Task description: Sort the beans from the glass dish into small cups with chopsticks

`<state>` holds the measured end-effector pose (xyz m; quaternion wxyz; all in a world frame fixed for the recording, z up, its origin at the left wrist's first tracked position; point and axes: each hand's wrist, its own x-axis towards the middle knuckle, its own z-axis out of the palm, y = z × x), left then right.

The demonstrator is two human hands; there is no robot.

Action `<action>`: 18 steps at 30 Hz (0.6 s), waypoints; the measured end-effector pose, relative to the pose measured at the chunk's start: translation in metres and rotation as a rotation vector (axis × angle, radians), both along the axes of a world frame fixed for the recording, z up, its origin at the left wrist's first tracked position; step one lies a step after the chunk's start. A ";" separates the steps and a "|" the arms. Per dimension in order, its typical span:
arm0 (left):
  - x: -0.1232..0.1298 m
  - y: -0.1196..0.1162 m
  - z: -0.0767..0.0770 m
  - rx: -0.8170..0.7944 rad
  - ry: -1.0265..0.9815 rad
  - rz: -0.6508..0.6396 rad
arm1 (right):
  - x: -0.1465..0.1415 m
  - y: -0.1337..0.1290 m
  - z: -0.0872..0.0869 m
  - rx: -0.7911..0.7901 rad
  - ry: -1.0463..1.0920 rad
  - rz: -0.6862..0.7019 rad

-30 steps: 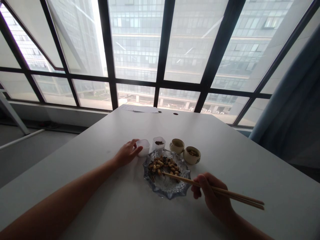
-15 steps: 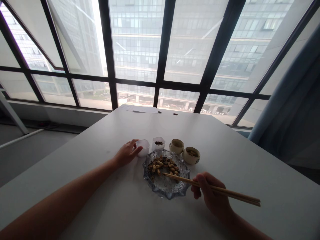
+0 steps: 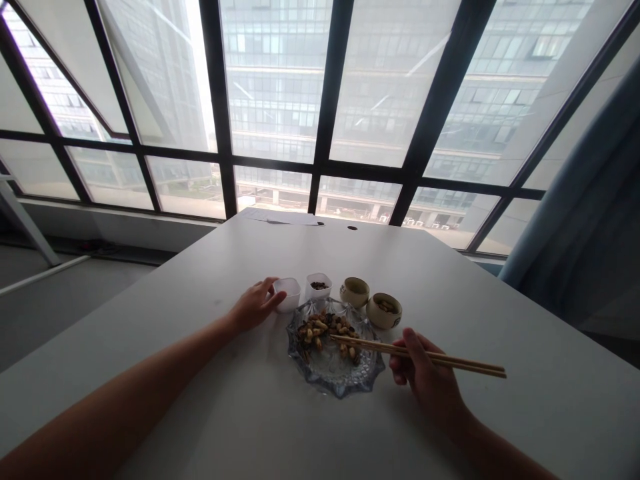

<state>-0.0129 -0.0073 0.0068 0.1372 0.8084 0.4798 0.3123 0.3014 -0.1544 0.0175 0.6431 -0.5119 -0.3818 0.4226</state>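
My left hand (image 3: 256,305) grips a small white plastic cup (image 3: 289,301), thumb on the near side and fingers behind it. A pair of wooden chopsticks (image 3: 440,358) is held in my right hand (image 3: 425,370). Their tips reach over a scalloped glass plate (image 3: 340,385), among the peanuts (image 3: 314,327) and dark seeds heaped on its far side. Whether the tips pinch anything is too small to tell. Behind the plate stands a second white cup (image 3: 319,280) with dark seeds in it. To its right are two beige ceramic cups; the nearer cup (image 3: 384,320) contains peanuts.
The farther beige cup (image 3: 355,292) stands close beside the nearer one. Papers (image 3: 285,217) lie at the far end of the white table (image 3: 240,413), near two dark round holes. Large framed windows rise beyond, and a blue curtain (image 3: 575,180) hangs at the right.
My right hand has shifted slightly up, and the chopsticks lie flatter, their tips a little farther up and right in the peanuts. My left hand stays on the white cup.
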 end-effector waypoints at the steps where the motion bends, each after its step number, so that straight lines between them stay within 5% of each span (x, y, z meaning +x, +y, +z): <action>1: 0.000 0.000 0.000 -0.001 -0.002 0.000 | 0.001 0.000 -0.001 -0.005 0.000 0.004; 18: 0.000 0.000 -0.001 0.011 0.000 -0.004 | 0.000 -0.004 -0.002 0.032 -0.096 0.040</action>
